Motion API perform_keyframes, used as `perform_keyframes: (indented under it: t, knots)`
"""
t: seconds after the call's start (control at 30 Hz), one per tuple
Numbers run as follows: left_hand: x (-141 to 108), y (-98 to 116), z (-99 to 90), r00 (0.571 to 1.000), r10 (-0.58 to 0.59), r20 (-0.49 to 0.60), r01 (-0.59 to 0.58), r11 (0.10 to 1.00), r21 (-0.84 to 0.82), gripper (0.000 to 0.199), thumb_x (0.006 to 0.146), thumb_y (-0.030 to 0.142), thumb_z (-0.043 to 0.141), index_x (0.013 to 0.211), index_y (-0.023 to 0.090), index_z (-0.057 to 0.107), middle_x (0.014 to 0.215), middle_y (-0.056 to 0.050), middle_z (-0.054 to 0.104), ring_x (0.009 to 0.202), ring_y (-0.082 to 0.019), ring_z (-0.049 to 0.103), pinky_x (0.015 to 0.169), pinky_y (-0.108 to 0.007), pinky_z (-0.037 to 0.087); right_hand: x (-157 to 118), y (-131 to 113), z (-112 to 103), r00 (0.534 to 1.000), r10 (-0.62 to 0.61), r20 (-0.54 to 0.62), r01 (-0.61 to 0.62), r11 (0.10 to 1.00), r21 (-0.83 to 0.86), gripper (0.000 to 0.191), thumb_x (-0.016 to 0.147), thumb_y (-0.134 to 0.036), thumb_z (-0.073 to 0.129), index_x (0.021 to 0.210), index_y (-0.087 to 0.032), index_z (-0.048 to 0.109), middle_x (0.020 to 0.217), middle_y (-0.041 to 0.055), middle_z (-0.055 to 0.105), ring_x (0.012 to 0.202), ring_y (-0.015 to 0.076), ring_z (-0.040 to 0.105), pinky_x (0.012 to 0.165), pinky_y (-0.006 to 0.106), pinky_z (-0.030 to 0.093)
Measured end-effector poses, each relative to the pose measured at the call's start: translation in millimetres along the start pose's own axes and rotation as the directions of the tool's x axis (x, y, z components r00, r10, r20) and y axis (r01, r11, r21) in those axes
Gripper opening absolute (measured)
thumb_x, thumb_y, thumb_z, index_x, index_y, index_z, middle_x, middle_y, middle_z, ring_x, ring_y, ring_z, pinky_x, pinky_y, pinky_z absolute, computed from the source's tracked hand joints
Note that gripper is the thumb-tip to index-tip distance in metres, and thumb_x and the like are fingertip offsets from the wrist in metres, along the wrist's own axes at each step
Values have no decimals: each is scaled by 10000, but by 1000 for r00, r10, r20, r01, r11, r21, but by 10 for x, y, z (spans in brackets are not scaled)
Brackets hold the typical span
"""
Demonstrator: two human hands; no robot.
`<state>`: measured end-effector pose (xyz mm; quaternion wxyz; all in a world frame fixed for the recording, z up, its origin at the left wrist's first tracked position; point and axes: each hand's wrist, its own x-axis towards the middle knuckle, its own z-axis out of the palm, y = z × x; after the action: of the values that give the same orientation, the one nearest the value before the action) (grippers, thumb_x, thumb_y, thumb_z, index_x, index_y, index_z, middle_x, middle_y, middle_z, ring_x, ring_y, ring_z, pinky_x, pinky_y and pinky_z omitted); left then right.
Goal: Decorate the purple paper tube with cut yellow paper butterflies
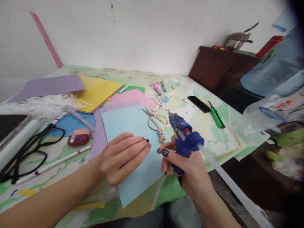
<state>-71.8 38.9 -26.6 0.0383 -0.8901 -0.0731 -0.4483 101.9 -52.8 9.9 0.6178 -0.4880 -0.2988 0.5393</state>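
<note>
My right hand (187, 164) is wrapped round the handle of a blue glue gun (184, 136), whose nozzle points up and away to the left. A long white glue stick (228, 177) sticks out of its back. Over a light blue paper sheet (125, 123) is my left hand (128, 156), its fingers pressed together; whether they pinch something small is hidden. Gold-handled scissors (155, 119) lie partly on the sheet, with a small purple paper roll with yellow pieces (161, 135) just below them.
Purple (54, 85), yellow (99, 90) and pink paper (130, 98) lie behind. At left are black glasses (45, 152), a dark red case (79, 137) and white string (52, 104). At right are a phone (199, 104), a green cutter (215, 117) and a large water bottle (273, 76).
</note>
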Motion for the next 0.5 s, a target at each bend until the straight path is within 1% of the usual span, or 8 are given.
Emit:
perform_keyframes:
  t: [0.03, 0.07, 0.13, 0.27, 0.37, 0.4, 0.43, 0.5]
  knots:
    - [-5, 30, 3, 999, -37, 2, 37, 999, -11, 400, 909, 106, 440, 1285, 211, 530, 1038, -118, 712, 1041, -261, 627, 882, -446, 489, 9, 13, 38, 1000, 3, 0, -3, 1000, 2, 250, 627, -269, 770, 737, -172, 567, 643, 16, 653, 415, 119, 566, 388, 225, 431]
    - [-8, 54, 5, 999, -43, 0, 43, 999, -23, 404, 909, 102, 440, 1289, 206, 528, 1043, -122, 711, 1045, -263, 628, 892, -447, 483, 21, 23, 65, 1000, 7, -2, -7, 1000, -1, 250, 629, -263, 767, 733, -171, 559, 647, 13, 657, 423, 118, 575, 396, 222, 444]
    - [-11, 82, 6, 1000, -13, 0, 13, 999, -45, 407, 899, 87, 453, 1281, 197, 539, 1050, -124, 711, 1044, -262, 634, 898, -434, 481, 45, 40, 91, 1000, 13, -8, -13, 1000, -15, 247, 637, -256, 760, 723, -170, 545, 639, 7, 657, 434, 115, 584, 404, 219, 461]
    - [1, 74, -10, 999, -31, 33, 33, 999, -39, 419, 902, 71, 429, 1286, 205, 529, 1078, -120, 707, 1077, -254, 623, 915, -439, 465, 83, 71, 78, 999, 43, -28, -43, 999, -21, 262, 623, -234, 764, 742, -170, 540, 610, -8, 648, 437, 113, 581, 400, 222, 474]
    - [13, 57, -26, 996, 69, 56, -69, 998, -3, 386, 911, 85, 405, 1262, 158, 546, 1055, -142, 712, 1068, -251, 628, 900, -419, 471, 100, 92, 56, 996, 82, -36, -83, 996, -15, 289, 605, -215, 768, 777, -170, 540, 566, -25, 631, 426, 117, 579, 397, 222, 480]
    - [15, 60, -30, 995, 77, 59, -77, 997, -1, 379, 913, 92, 403, 1255, 161, 552, 1050, -141, 714, 1061, -250, 631, 897, -417, 473, 103, 97, 52, 995, 92, -33, -93, 996, -17, 284, 607, -215, 763, 777, -169, 540, 544, -28, 623, 421, 118, 578, 398, 222, 482]
    - [14, 69, -33, 996, 59, 62, -59, 998, -3, 378, 916, 98, 401, 1254, 175, 553, 1050, -136, 715, 1060, -251, 632, 899, -422, 474, 106, 102, 49, 995, 99, -32, -100, 995, -18, 280, 609, -215, 759, 779, -168, 541, 527, -30, 617, 419, 121, 579, 398, 223, 482]
    - [8, 101, -38, 997, -15, 74, 16, 1000, -13, 392, 923, 98, 391, 1270, 207, 537, 1064, -126, 711, 1077, -252, 624, 913, -444, 468, 109, 109, 52, 993, 108, -38, -109, 994, -14, 282, 608, -214, 754, 798, -163, 552, 528, -29, 618, 427, 128, 589, 401, 227, 486]
